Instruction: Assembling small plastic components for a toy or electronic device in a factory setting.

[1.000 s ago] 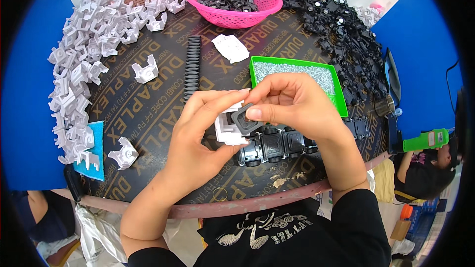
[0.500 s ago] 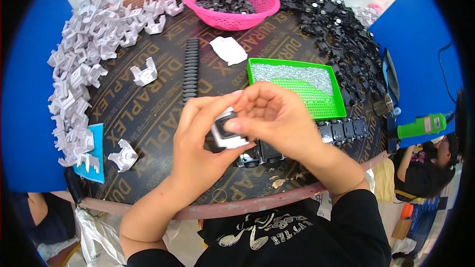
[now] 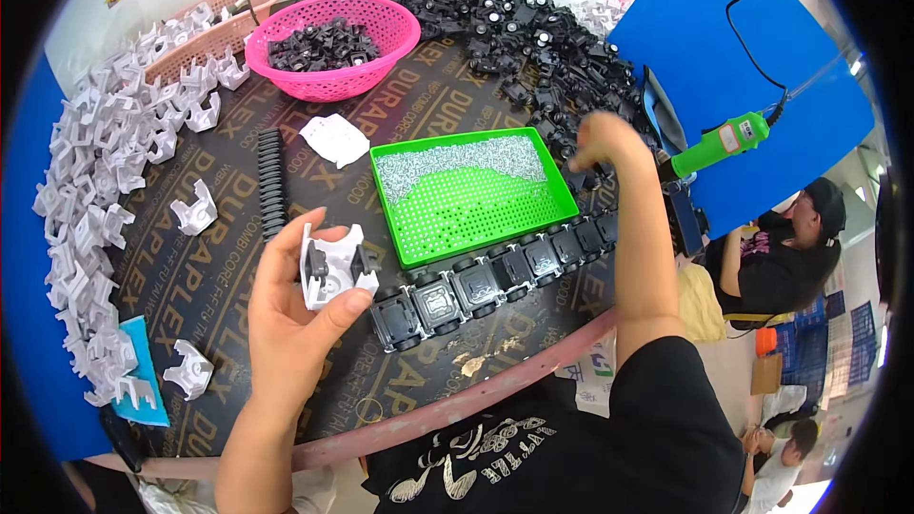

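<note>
Left hand (image 3: 295, 324): we pinch a white bracket with black insert (image 3: 333, 266) between thumb and fingers, above the table's near edge. Risk, as we judge it: the insert could pop loose under the one-handed grip. Right hand (image 3: 605, 138): fingers closed at the black parts heap (image 3: 533, 48); contents hidden. Green tray (image 3: 476, 214): small screws. Pink basket (image 3: 333, 33): black pieces.

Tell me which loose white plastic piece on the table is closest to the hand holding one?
The white bracket lying alone left of the black ribbed strip is closest to the left hand. The other loner sits lower, by the table's edge.
</note>
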`<state>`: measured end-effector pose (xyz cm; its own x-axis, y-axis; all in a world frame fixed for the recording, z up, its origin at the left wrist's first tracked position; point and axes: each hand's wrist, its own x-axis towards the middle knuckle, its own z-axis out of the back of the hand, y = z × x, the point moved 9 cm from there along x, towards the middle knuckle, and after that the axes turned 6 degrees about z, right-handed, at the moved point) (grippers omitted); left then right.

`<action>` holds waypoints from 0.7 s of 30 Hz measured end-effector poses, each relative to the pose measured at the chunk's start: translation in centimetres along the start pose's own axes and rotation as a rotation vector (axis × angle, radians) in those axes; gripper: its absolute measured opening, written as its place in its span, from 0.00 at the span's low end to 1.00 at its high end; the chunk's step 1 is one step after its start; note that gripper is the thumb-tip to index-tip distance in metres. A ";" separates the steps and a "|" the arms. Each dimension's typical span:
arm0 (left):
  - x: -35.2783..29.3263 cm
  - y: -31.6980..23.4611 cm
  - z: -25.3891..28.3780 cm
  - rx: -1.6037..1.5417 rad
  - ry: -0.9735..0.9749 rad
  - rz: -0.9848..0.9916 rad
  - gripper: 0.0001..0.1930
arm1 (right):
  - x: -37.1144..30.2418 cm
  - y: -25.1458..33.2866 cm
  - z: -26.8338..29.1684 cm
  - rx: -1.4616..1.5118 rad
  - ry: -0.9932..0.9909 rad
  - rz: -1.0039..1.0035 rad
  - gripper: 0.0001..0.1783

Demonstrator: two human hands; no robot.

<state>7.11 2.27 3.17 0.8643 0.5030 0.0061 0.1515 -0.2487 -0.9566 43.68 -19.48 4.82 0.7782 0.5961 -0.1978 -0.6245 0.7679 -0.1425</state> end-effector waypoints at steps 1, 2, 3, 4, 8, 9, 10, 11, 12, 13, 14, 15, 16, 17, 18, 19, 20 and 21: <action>-0.1 0.7 0.0 -0.043 0.014 0.098 0.37 | 0.0 -0.7 -2.3 -0.026 0.116 0.019 0.28; -0.4 0.8 -0.2 -0.038 0.033 0.140 0.36 | -0.1 -0.8 -3.6 -0.028 0.120 0.032 0.28; -0.5 0.6 -0.2 -0.037 0.021 0.143 0.36 | 0.0 -0.7 -4.3 0.139 0.064 0.075 0.29; -0.7 1.1 -0.4 -0.069 0.036 0.217 0.35 | -0.5 0.2 -4.4 0.310 0.013 0.109 0.31; -1.0 2.6 -1.5 -0.116 0.130 0.325 0.38 | -1.5 0.4 -2.4 0.300 -0.074 0.136 0.29; -1.2 2.5 -1.8 -0.129 0.166 0.293 0.40 | -2.4 0.8 -0.7 0.394 -0.213 0.123 0.25; -1.5 2.5 -2.1 -0.154 0.210 0.318 0.43 | -3.4 1.3 1.0 0.407 -0.333 0.079 0.23; -1.0 3.0 -2.7 -0.135 0.236 0.315 0.42 | -4.9 1.4 2.7 0.405 -0.452 0.010 0.21; -0.8 2.7 -2.9 -0.102 0.223 0.268 0.41 | -5.9 3.4 3.9 0.743 -0.522 0.142 0.19; -0.7 2.6 -3.2 -0.073 0.220 0.225 0.41 | -7.4 5.6 5.1 1.078 -0.580 0.262 0.17; -0.8 3.0 -2.8 -0.063 0.196 0.234 0.41 | -8.5 9.7 5.8 1.276 -0.461 0.422 0.16; -0.8 2.8 -2.2 -0.008 0.166 0.151 0.40 | -9.9 14.0 6.2 1.464 -0.335 0.580 0.15; -0.9 2.6 -1.3 0.051 0.126 0.071 0.39 | -10.1 18.0 4.5 1.613 -0.161 0.584 0.14; -0.9 2.6 -1.5 0.055 0.127 0.071 0.39 | -11.1 20.7 3.6 1.737 -0.009 0.570 0.13; -1.0 1.8 -1.4 0.117 0.094 -0.019 0.38 | -11.6 22.4 2.8 1.761 0.003 0.590 0.12; -0.8 1.2 -1.7 0.170 0.074 -0.108 0.37 | -11.7 23.5 1.8 1.778 0.006 0.599 0.11; -0.6 1.2 -1.7 0.185 0.050 -0.125 0.35 | -11.7 24.3 1.2 1.866 0.024 0.562 0.11; -0.5 1.1 -1.7 0.192 0.043 -0.126 0.35 | -11.3 24.5 0.4 1.888 0.042 0.523 0.11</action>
<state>7.67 0.29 2.61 0.8644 0.4837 0.1373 0.1689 -0.0222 -0.9854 19.60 -7.26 3.94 0.5514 0.8273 0.1074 0.1267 -0.2103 0.9694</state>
